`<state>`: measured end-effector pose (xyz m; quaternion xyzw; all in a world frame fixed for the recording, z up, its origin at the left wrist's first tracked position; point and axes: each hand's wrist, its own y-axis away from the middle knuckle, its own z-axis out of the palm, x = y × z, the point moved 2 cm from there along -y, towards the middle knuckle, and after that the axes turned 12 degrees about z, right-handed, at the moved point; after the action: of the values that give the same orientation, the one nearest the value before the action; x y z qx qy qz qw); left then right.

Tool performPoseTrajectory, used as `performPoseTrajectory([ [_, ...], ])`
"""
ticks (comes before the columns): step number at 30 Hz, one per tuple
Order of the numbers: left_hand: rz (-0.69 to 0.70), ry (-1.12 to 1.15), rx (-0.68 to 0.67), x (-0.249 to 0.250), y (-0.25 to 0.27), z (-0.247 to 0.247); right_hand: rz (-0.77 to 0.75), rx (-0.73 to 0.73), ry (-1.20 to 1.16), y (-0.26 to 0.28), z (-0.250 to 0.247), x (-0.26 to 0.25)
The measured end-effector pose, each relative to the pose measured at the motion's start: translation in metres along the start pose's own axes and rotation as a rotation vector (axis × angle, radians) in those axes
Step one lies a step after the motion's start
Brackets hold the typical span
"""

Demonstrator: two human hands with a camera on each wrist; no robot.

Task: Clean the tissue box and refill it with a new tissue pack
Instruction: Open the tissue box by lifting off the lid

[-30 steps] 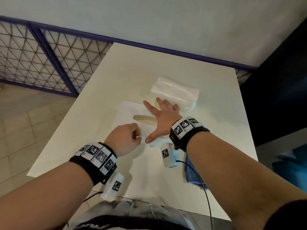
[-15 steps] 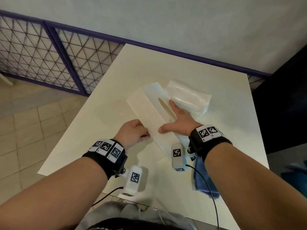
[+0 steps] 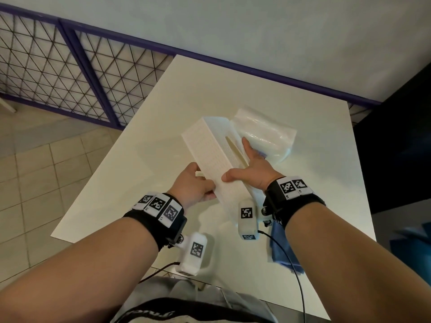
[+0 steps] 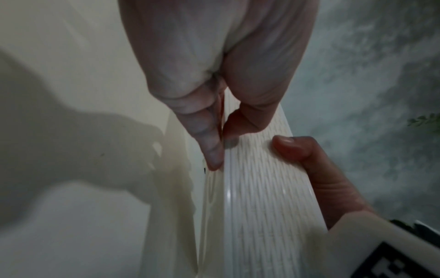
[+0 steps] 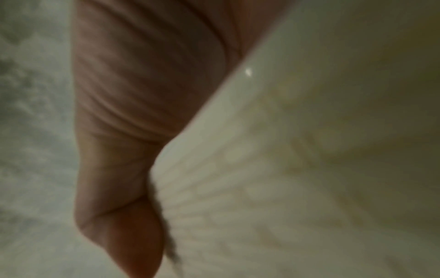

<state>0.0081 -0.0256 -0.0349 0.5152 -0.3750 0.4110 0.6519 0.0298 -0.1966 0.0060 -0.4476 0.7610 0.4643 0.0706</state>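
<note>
The white ribbed tissue box [image 3: 210, 148] is tipped up on its long edge over the white table [image 3: 210, 89], slot face turned right. My left hand [image 3: 196, 185] pinches the box's near lower edge; the left wrist view shows thumb and fingertips [image 4: 212, 148] closed on that edge of the box [image 4: 262, 206]. My right hand [image 3: 251, 166] grips the near end, thumb [image 4: 297, 150] on the ribbed side and fingers laid along the slot face. The right wrist view is blurred, showing only palm [image 5: 133, 112] against the box [image 5: 285, 150]. The wrapped tissue pack [image 3: 268, 134] lies just behind the box.
A blue cloth [image 3: 282, 250] lies at the table's near right, partly under my right forearm. A purple-framed mesh railing [image 3: 70, 73] runs along the left and back. A dark surface [image 3: 396, 148] borders the table's right side. Tiled floor is at the left.
The box went from lying flat under my right palm to turned lengthwise away from me and tipped onto its edge. My left hand now pinches its near lower edge.
</note>
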Motion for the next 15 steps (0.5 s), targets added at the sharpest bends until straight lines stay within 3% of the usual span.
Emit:
performPoseTrajectory([
  [12,0.003,-0.086,0.112,-0.004,-0.004,0.004,0.044,0.098,-0.012,0.0,0.014,0.001],
  [15,-0.025,-0.102,0.065,-0.001,-0.003,0.002,0.066,0.083,-0.106,-0.002,0.014,0.004],
])
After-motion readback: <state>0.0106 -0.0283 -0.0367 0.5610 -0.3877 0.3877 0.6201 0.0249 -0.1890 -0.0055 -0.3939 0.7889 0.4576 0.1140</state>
